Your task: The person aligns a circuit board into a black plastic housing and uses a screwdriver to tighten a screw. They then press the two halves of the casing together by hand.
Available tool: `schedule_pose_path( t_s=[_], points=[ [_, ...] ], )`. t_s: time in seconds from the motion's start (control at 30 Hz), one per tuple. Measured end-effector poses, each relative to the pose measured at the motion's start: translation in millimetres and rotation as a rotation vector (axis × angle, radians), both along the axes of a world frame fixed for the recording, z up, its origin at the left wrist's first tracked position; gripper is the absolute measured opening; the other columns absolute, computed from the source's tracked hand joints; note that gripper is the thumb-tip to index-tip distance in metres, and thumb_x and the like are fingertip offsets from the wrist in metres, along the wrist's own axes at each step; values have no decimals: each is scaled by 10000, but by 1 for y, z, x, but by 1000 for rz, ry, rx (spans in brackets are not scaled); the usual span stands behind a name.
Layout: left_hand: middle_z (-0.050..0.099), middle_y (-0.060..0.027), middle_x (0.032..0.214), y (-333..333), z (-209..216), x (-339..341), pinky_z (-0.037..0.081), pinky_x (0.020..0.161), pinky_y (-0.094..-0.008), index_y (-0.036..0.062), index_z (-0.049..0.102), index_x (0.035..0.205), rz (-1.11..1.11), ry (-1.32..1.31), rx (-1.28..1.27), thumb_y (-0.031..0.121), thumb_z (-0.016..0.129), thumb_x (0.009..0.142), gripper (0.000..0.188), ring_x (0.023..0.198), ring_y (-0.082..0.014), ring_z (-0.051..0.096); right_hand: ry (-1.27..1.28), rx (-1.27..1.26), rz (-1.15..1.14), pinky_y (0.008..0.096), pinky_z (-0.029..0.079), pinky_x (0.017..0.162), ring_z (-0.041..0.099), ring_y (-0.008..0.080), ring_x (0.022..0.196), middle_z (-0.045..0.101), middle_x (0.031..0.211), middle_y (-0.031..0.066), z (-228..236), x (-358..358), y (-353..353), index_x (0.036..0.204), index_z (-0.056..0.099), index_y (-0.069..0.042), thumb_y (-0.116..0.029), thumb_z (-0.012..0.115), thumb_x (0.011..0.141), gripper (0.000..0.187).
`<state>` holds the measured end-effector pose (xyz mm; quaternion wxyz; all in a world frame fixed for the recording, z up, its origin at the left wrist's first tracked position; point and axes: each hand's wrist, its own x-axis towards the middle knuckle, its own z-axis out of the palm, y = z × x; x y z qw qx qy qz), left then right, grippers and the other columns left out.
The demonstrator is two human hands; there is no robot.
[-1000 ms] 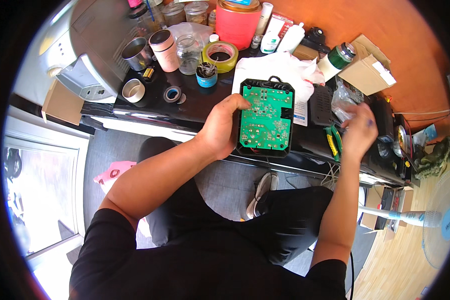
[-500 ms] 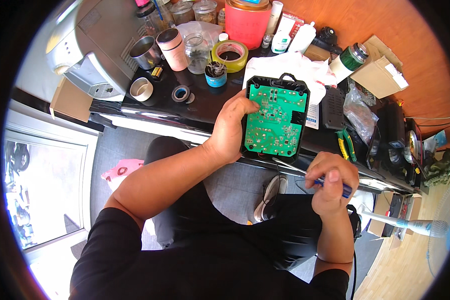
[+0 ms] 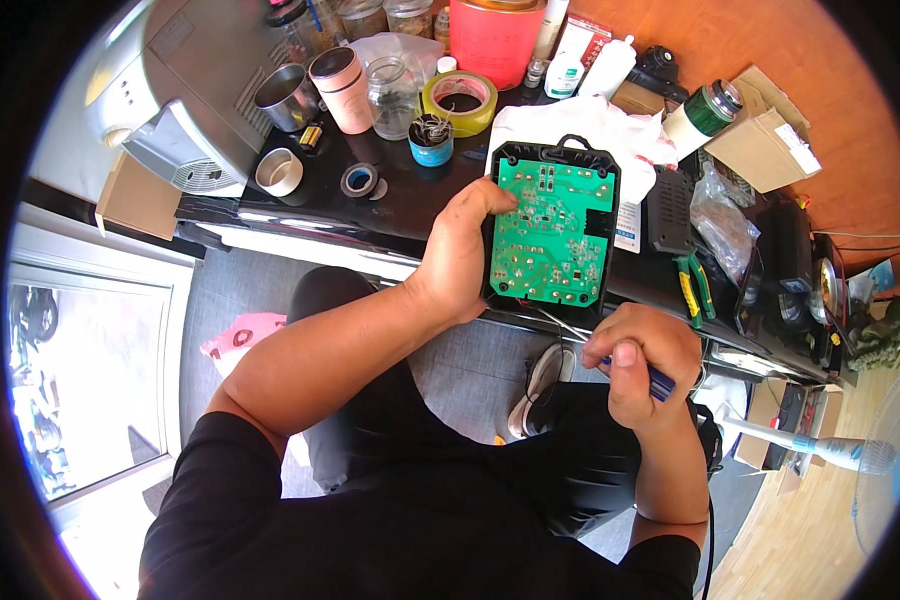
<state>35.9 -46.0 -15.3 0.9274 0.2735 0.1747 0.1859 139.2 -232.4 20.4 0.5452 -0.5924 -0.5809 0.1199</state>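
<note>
Head view: casing already open – our left hand [image 3: 465, 250] grips the black housing [image 3: 553, 235] with green board [image 3: 552, 228] exposed, right hand [image 3: 642, 362] clenched on a blue-handled tool [image 3: 658, 380] – board untouched.

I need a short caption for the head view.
Left hand holds a green circuit board in its black casing; right hand grips a blue-handled tool.

A brown cardboard box [image 3: 765, 140] with a white label sits at the bench's far right. A white squeeze bottle [image 3: 607, 68] stands behind the cloth, beside what looks like a red-and-white carton [image 3: 578, 42]. A crumpled clear plastic bag [image 3: 722, 222] lies below the box.
</note>
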Motion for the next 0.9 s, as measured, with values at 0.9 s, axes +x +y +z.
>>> schedule_pose_path(
  t_s=[0.9],
  points=[
    [711, -170, 1083, -4, 6, 1, 607, 818, -433, -4, 632, 1204, -116, 29, -35, 279, 444, 911, 449, 900, -288, 718, -89, 165, 156, 315, 455, 498, 595, 227, 521, 615, 635, 75, 4, 14, -2, 717, 641, -7, -44, 598, 798, 99]
  ],
)
